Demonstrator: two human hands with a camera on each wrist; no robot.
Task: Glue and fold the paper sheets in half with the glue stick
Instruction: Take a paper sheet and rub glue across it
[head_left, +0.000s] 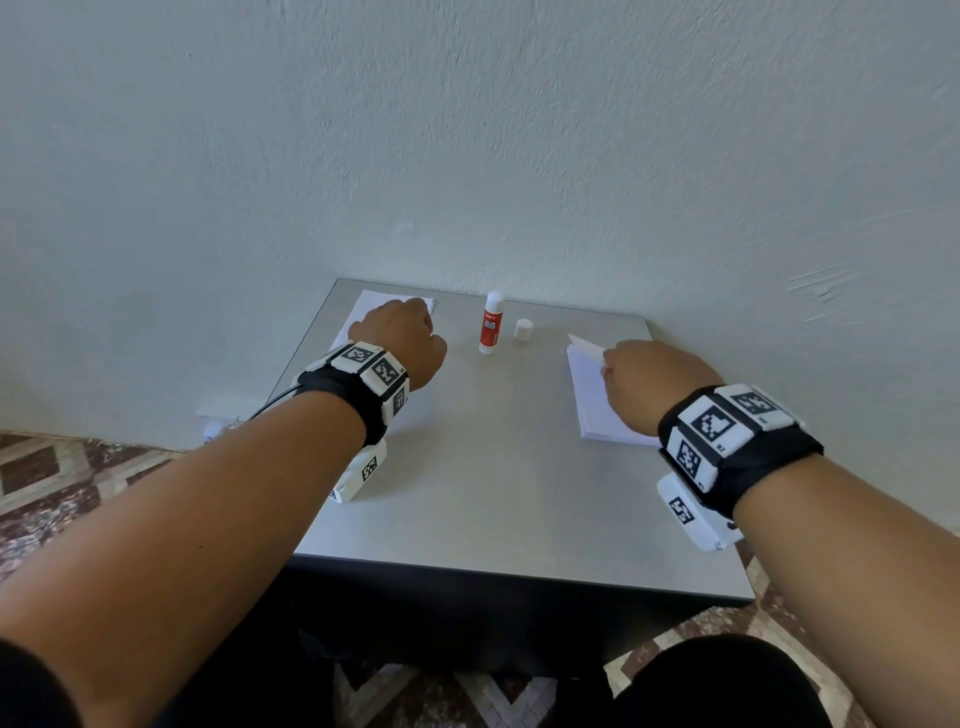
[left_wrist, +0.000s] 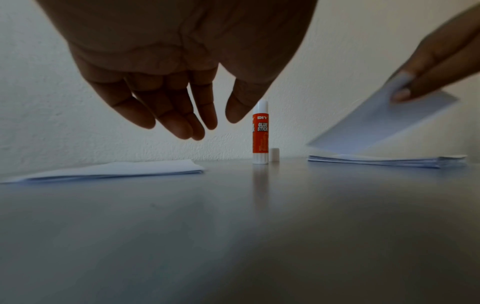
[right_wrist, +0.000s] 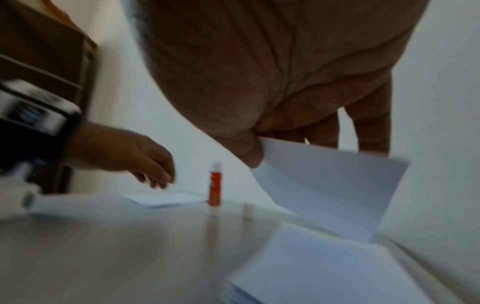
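A red and white glue stick stands uncapped at the back of the grey table, its white cap just to its right. My right hand pinches one white sheet and holds it lifted off the stack of sheets at the right. My left hand hovers with relaxed fingers, empty, above the folded sheets at the back left.
A white wall rises right behind the table. Patterned floor tiles lie on both sides. A brown cabinet shows at the far left in the right wrist view.
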